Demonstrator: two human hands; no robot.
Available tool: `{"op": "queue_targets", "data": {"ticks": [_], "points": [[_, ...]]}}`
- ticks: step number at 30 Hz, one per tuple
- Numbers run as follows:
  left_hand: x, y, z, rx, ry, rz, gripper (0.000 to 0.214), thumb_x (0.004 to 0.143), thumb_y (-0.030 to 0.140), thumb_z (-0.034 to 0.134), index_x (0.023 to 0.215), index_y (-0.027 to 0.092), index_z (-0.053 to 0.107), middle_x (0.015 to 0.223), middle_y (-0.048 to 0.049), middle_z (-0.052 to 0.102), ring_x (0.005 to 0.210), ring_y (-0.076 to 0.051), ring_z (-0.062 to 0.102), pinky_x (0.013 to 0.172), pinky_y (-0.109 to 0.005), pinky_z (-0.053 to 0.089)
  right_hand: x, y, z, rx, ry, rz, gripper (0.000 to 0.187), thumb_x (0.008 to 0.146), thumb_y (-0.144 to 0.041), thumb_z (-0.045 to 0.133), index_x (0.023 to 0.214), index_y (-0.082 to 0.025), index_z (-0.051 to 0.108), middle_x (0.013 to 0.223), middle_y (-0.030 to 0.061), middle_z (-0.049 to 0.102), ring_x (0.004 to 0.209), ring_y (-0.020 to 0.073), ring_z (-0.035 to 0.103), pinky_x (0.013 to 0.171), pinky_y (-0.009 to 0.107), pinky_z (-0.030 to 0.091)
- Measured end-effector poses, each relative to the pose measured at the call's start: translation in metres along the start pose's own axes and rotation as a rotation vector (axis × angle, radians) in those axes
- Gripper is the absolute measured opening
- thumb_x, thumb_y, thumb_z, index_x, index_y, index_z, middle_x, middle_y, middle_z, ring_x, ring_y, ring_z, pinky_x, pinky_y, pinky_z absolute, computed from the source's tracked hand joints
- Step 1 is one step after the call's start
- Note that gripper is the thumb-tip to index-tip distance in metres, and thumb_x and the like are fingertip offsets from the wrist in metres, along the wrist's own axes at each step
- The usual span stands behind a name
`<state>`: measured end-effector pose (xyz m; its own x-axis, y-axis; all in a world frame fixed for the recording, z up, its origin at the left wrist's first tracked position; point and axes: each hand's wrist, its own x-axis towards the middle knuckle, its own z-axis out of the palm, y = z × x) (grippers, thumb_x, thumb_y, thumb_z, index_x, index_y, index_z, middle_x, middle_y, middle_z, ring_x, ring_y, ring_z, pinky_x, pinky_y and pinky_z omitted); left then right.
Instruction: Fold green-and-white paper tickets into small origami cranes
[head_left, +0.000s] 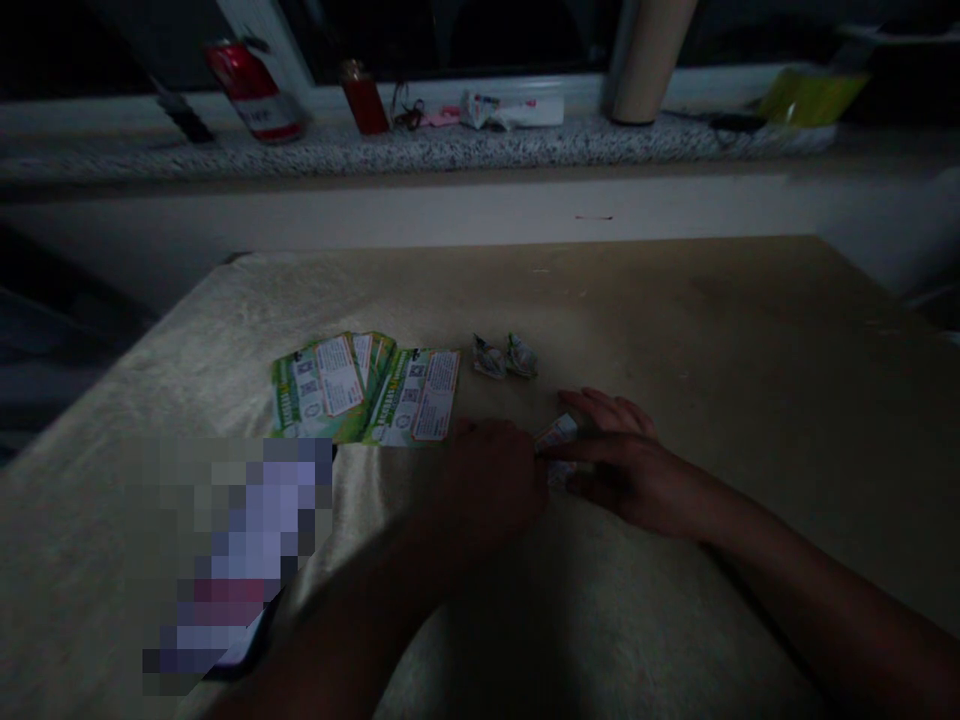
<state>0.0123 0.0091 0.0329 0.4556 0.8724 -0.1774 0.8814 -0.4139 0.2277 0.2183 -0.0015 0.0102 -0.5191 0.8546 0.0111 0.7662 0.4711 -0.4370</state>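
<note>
A small folded piece of printed paper [556,432] lies on the table between my two hands. My left hand [499,470] is closed in a curled shape at the paper's left edge, its fingertips hidden from me. Over the paper's right side reaches my right hand [634,465], with fingers apart and the index finger stretched across it towards the left hand. Just beyond them sit two small crumpled paper pieces [488,357]. Green printed leaflets [412,398] lie to the left, several of them overlapping in a fan.
A phone [262,540] with a blurred-out lit screen lies at the left front of the table [675,320]. Behind the table, a speckled windowsill [480,150] holds a red can [251,90], a red bottle [365,100], a beige cylinder [652,60] and a yellow object [814,97].
</note>
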Motion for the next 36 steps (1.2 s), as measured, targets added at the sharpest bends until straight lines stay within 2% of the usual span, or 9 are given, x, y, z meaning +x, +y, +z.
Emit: {"op": "queue_targets", "data": {"ticks": [8, 15, 23, 30, 36], "points": [[-0.001, 0.000, -0.001, 0.007, -0.008, 0.012, 0.028, 0.097, 0.029, 0.052, 0.091, 0.014, 0.075, 0.092, -0.0133, 0.076, 0.089, -0.029, 0.072, 0.087, -0.047, 0.049, 0.000, 0.001, 0.000, 0.014, 0.007, 0.005, 0.042, 0.090, -0.026, 0.073, 0.128, -0.044, 0.072, 0.163, 0.0046, 0.043, 0.152, 0.0392, 0.034, 0.118, 0.067, 0.027], [-0.004, -0.003, 0.003, 0.029, 0.022, 0.059, 0.030, 0.098, 0.029, 0.050, 0.090, 0.014, 0.074, 0.090, -0.0132, 0.075, 0.090, -0.031, 0.070, 0.088, -0.049, 0.047, -0.002, 0.002, 0.003, -0.014, 0.008, 0.005, 0.042, 0.090, -0.028, 0.072, 0.129, -0.045, 0.071, 0.163, 0.0046, 0.043, 0.152, 0.0398, 0.033, 0.118, 0.066, 0.028], [-0.004, -0.004, 0.001, 0.022, 0.096, 0.032, 0.041, 0.094, 0.049, 0.056, 0.082, 0.015, 0.074, 0.085, -0.0124, 0.073, 0.087, -0.032, 0.070, 0.088, -0.052, 0.046, -0.001, 0.000, 0.000, -0.032, -0.013, 0.006, 0.046, 0.090, -0.026, 0.072, 0.132, -0.044, 0.069, 0.162, 0.0062, 0.043, 0.151, 0.0405, 0.033, 0.117, 0.067, 0.030], [-0.002, -0.001, -0.005, 0.083, 0.054, 0.018, 0.048, 0.091, 0.058, 0.057, 0.085, 0.014, 0.076, 0.088, -0.0158, 0.074, 0.091, -0.035, 0.070, 0.088, -0.052, 0.047, -0.001, 0.002, 0.001, -0.038, -0.016, -0.004, 0.042, 0.091, -0.030, 0.071, 0.131, -0.043, 0.070, 0.163, 0.0071, 0.043, 0.152, 0.0410, 0.032, 0.117, 0.067, 0.029], [0.000, -0.008, -0.009, 0.046, -0.004, -0.003, 0.042, 0.089, 0.055, 0.062, 0.080, 0.016, 0.074, 0.081, -0.0131, 0.073, 0.089, -0.035, 0.071, 0.089, -0.052, 0.046, -0.001, 0.001, 0.001, -0.046, 0.004, -0.003, 0.043, 0.090, -0.029, 0.072, 0.130, -0.044, 0.070, 0.162, 0.0053, 0.044, 0.151, 0.0399, 0.034, 0.117, 0.067, 0.030]]}}
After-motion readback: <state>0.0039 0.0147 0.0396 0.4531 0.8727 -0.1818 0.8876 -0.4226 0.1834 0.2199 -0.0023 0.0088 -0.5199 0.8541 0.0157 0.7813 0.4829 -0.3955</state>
